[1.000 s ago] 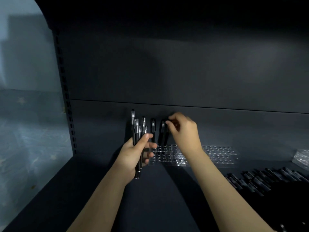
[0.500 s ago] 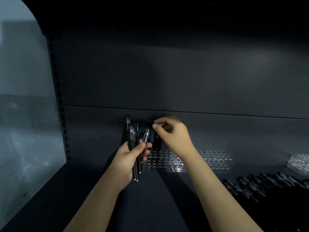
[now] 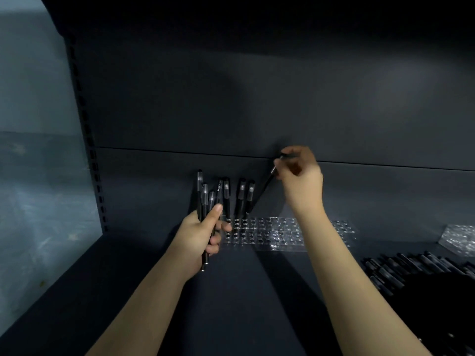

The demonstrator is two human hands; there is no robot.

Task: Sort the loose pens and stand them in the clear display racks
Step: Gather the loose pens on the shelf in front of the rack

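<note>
My left hand [image 3: 199, 237] grips a bundle of several black pens [image 3: 205, 199], caps up, just left of the clear display rack [image 3: 277, 237] at the back of the dark shelf. Three black pens [image 3: 240, 199] stand upright in the rack's left end. My right hand [image 3: 300, 181] pinches the cap end of a single black pen [image 3: 262, 191], which slants down to the left with its lower tip at the rack beside the standing pens. A heap of loose black pens [image 3: 411, 271] lies on the shelf at the right.
A second clear rack [image 3: 460, 237] sits at the far right against the back panel. The dark shelf back wall [image 3: 257, 111] rises close behind the racks. A perforated upright [image 3: 87, 140] and a pale wall bound the left side.
My right hand has taken one pen from the left-hand bundle and moved up and right with it, lowering its tip toward the rack. The left hand has stayed put.
</note>
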